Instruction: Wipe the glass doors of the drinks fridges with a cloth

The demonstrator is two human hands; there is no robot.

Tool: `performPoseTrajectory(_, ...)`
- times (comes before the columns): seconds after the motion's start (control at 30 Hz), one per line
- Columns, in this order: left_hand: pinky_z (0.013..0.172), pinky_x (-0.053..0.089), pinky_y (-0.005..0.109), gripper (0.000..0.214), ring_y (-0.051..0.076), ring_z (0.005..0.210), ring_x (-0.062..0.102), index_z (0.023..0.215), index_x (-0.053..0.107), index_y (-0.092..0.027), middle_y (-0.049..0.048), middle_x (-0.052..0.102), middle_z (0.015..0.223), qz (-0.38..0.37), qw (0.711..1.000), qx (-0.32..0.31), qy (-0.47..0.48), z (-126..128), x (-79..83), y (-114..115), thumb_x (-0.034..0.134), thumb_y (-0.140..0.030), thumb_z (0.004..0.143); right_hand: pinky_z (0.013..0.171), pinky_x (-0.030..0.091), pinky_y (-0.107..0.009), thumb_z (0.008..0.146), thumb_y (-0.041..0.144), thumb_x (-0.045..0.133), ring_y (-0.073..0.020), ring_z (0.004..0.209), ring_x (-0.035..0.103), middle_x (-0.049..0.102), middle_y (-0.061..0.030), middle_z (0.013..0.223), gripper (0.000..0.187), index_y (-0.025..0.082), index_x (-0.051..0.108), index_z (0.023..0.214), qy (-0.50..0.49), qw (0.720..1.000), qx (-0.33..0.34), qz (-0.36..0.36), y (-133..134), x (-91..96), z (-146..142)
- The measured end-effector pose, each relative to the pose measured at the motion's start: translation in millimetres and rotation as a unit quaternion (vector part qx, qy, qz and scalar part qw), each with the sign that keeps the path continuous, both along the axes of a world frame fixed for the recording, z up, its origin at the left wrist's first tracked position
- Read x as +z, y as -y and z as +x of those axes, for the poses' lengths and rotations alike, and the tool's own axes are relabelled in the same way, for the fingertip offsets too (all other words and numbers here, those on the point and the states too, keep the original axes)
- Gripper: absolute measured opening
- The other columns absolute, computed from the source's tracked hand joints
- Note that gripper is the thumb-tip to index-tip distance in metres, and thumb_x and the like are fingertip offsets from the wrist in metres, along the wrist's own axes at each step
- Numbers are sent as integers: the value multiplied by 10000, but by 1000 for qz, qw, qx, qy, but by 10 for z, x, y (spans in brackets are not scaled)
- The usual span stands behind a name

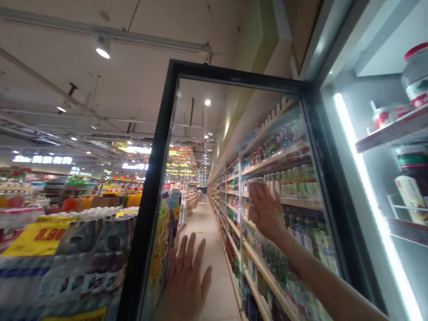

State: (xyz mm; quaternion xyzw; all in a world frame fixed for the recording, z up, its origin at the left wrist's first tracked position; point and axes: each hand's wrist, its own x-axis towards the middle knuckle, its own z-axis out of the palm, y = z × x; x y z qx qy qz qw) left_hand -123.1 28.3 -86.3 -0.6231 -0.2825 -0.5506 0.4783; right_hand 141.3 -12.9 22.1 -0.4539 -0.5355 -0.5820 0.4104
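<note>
Directly in front of both hands: black-framed glass door (150, 178), swung out from the lit display cooler (363, 89). Left hand (187, 272): low before the pane, back toward the viewer, fingers extended and spread, thumb apart. Right hand (265, 211): higher and to the right of the left hand, palm toward the glass, fingers extended, thumb apart. At the right fingertips: pale patch (257, 182), too blurred to identify. Exact contact between either hand and the glass: not determinable from this angle.

Within the door frame, behind and around the right hand: shelves of bottles (301, 183). Between the two hands and beyond: aisle floor (216, 267). Well right of the right hand, inside the cooler: vertical light strip (371, 200), red-lidded jar (414, 76) and dark bottle with a white label (413, 178). Left of the left hand, outside the frame: yellow price sign marked 8.90 (40, 234), above packed bottles (83, 276).
</note>
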Motion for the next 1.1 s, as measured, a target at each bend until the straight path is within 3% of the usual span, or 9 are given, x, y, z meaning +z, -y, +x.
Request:
performPoseTrajectory(0.1, 1087, 254, 518, 603, 313, 1399, 192, 1422, 283, -139, 183, 286, 1483, -26, 997, 21, 66, -113, 590, -8, 441, -355, 882, 1061, 211, -617, 904, 351, 294, -300, 1391, 223, 314, -114, 1491, 566, 196, 270, 1447, -220, 975, -9, 35, 142, 152, 564)
performPoseTrajectory(0.2, 1060, 274, 550, 612, 345, 1392, 194, 1417, 292, -120, 206, 274, 1480, -22, 996, 28, 78, -167, 914, -36, 408, -415, 893, 1026, 228, -665, 905, 371, 241, -348, 1391, 194, 279, -160, 1497, 593, 121, 277, 1441, -356, 932, -1, 68, 227, 434, 840)
performPoseTrajectory(0.37, 1082, 215, 568, 624, 336, 1405, 152, 1432, 254, -120, 201, 267, 1485, 7, 997, 19, 79, -143, 889, -59, 391, -411, 897, 1075, 204, -599, 900, 334, 291, -296, 1399, 199, 307, -101, 1497, 557, 179, 305, 1435, -170, 985, 6, 22, 116, 757, 70)
performPoseTrajectory(0.53, 1088, 219, 548, 600, 328, 1396, 193, 1404, 324, -116, 198, 291, 1476, 10, 996, 22, 82, -147, 853, -83, 391, -424, 894, 1124, 133, -522, 881, 298, 362, -238, 1411, 174, 351, -26, 1482, 523, 237, 376, 1400, 191, 981, 31, -33, -52, 502, -751)
performPoseTrajectory(0.6, 1080, 240, 542, 580, 333, 1383, 233, 1378, 377, -125, 194, 325, 1462, 5, 996, 35, 80, -177, 883, -65, 400, -434, 887, 1119, 143, -524, 881, 290, 368, -236, 1405, 201, 378, -34, 1467, 514, 246, 385, 1393, 185, 982, 33, -31, -34, 423, -622)
performPoseTrajectory(0.67, 1063, 270, 538, 556, 335, 1347, 308, 1350, 421, -142, 187, 380, 1432, -5, 996, 51, 71, -227, 944, -24, 417, -435, 878, 1092, 188, -552, 886, 290, 356, -262, 1381, 264, 405, -74, 1447, 503, 229, 401, 1384, 46, 998, 30, 0, 26, 465, -276)
performPoseTrajectory(0.83, 1012, 358, 472, 499, 301, 1263, 418, 1322, 446, -153, 149, 463, 1373, -26, 996, 68, 45, -351, 1192, 101, 438, -374, 874, 1002, 228, -661, 925, 338, 242, -407, 1365, 219, 322, -238, 1454, 569, 57, 339, 1410, -256, 960, 44, 101, 118, 919, 245)
performPoseTrajectory(0.93, 989, 372, 471, 469, 311, 1249, 429, 1296, 477, -141, 161, 484, 1346, -21, 996, 69, 50, -363, 1277, 121, 433, -349, 879, 1044, 229, -621, 911, 323, 304, -351, 1372, 240, 345, -147, 1469, 551, 139, 318, 1430, -176, 981, 46, 67, 48, 1042, -229)
performPoseTrajectory(1.1, 994, 351, 480, 464, 313, 1257, 421, 1297, 477, -141, 171, 492, 1337, 11, 997, 56, 55, -381, 1268, 121, 403, -350, 889, 1119, 150, -532, 885, 293, 364, -245, 1408, 175, 323, -29, 1496, 550, 226, 317, 1429, 192, 980, 43, -24, -68, 706, -1012)
